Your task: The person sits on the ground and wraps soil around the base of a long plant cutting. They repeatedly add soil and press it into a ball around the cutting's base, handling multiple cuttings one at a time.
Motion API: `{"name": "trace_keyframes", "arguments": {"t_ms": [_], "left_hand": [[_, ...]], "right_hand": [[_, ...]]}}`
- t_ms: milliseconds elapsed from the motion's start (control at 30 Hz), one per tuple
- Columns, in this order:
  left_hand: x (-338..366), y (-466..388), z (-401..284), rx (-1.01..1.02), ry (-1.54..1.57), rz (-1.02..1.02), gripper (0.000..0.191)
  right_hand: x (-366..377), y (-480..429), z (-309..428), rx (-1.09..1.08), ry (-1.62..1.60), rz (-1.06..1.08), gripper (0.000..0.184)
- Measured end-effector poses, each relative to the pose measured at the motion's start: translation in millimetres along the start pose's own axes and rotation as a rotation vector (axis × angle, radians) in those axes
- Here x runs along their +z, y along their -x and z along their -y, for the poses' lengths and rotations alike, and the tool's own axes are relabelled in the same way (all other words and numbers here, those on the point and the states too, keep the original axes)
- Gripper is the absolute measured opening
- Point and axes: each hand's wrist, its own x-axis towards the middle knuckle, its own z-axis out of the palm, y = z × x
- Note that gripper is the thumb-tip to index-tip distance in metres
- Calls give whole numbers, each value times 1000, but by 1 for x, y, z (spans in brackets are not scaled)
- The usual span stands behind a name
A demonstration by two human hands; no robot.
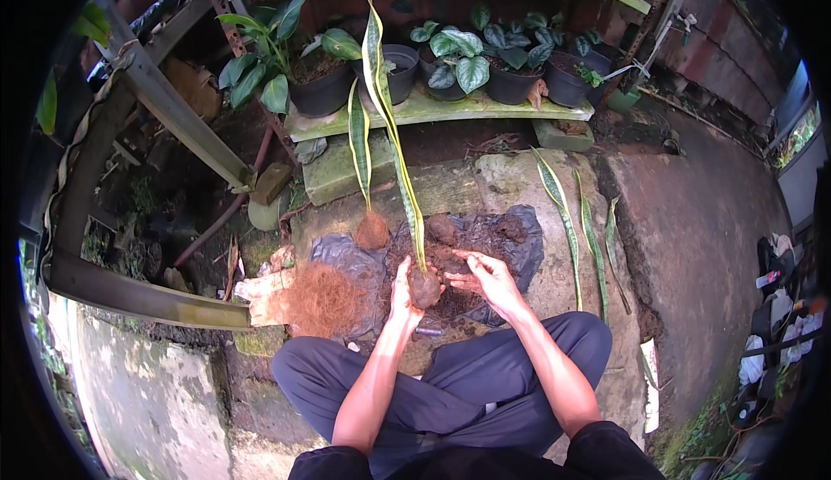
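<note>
My left hand (404,295) holds a soil ball (426,288) from which a tall, yellow-edged snake plant leaf (404,181) rises. Just right of the ball, my right hand (487,279) has its fingers apart and nothing in them that I can see. Both hands are over a dark plastic sheet (529,240) strewn with loose soil (467,305). Two more soil lumps, a round one (441,229) and a rougher one (512,227), lie beyond my hands. A fibre-wrapped ball (372,231) with a shorter snake plant leaf (359,142) stands at the sheet's far left.
A heap of brown coconut fibre (324,299) lies left of my hands. Three loose snake plant leaves (591,246) rest on the concrete at right. Several potted plants (461,58) line a mossy plank (441,113) ahead. A metal frame (175,110) stands at left.
</note>
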Motion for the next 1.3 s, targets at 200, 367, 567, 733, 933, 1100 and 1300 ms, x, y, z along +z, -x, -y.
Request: {"name": "trace_keyframes", "arguments": {"t_ms": [200,367,567,733,933,1100,1300], "left_hand": [[4,2,0,13,-2,-72,43],[4,4,2,4,-28,-69,37],[5,4,3,46,-10,-68,37],[0,2,4,32,-9,-23,39],[-2,1,5,9,-2,-17,40],[-6,-3,6,7,110,69,37],[-9,-7,2,18,139,79,38]], "right_hand": [[7,2,-21,-315,426,-44,33],[33,15,-14,-559,842,21,32],[28,11,-17,-760,1157,15,33],[25,11,-16,-712,1091,61,33],[25,10,-11,-771,1089,63,36],[31,14,-1,-754,1046,31,36],[19,12,-3,-665,957,40,26]]}}
